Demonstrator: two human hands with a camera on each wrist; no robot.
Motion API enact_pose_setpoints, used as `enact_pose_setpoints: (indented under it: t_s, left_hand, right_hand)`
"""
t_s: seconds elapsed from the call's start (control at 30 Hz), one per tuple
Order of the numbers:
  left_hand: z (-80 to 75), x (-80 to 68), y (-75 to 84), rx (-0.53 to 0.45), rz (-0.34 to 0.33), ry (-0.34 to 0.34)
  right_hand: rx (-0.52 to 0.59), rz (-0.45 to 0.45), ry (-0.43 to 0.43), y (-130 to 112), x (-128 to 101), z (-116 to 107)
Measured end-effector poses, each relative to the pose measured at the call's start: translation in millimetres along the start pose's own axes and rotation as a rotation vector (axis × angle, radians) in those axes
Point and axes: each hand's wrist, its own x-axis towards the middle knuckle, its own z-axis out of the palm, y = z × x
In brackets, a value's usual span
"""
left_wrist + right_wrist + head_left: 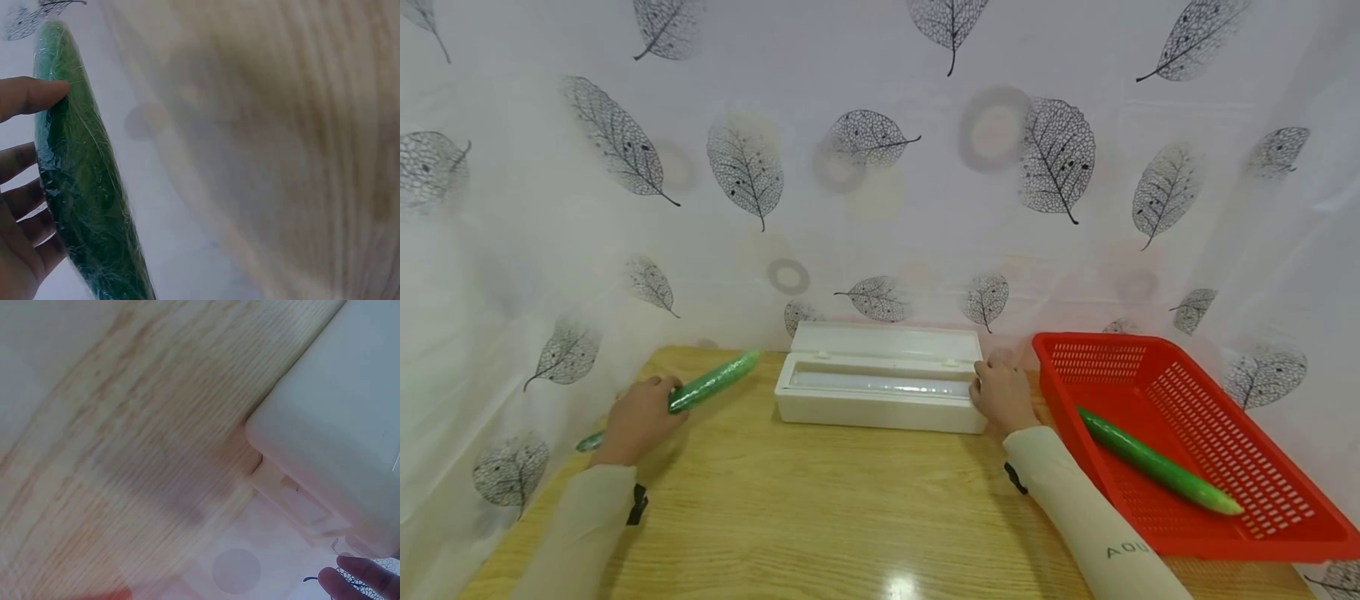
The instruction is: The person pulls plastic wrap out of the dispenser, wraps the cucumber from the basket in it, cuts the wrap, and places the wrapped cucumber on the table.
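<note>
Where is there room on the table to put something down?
The near table between the two sleeves is bare. The far edge is crowded: left hand with wrapped cucumber, white box, red basket.

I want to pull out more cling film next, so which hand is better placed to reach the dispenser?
Probably the right hand: it already rests at the right end of the open white cling film dispenser, while the left hand grips the wrapped cucumber.
</note>
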Motion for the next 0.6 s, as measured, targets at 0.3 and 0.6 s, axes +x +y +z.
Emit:
enact_pose_setpoints:
  t_s: [0.3, 0.6]
  left_hand:
    - [16.9, -4.2, -0.8, -0.007, -0.032, -0.073]
    - [22.5, -8.3, -3.2, -0.019, 0.001, -0.089]
  right_hand:
    - [0.015, 0.005, -0.016, -0.6, 0.7, 1.8]
    - [0.017, 0.021, -0.027, -0.8, 1.1, 0.9]
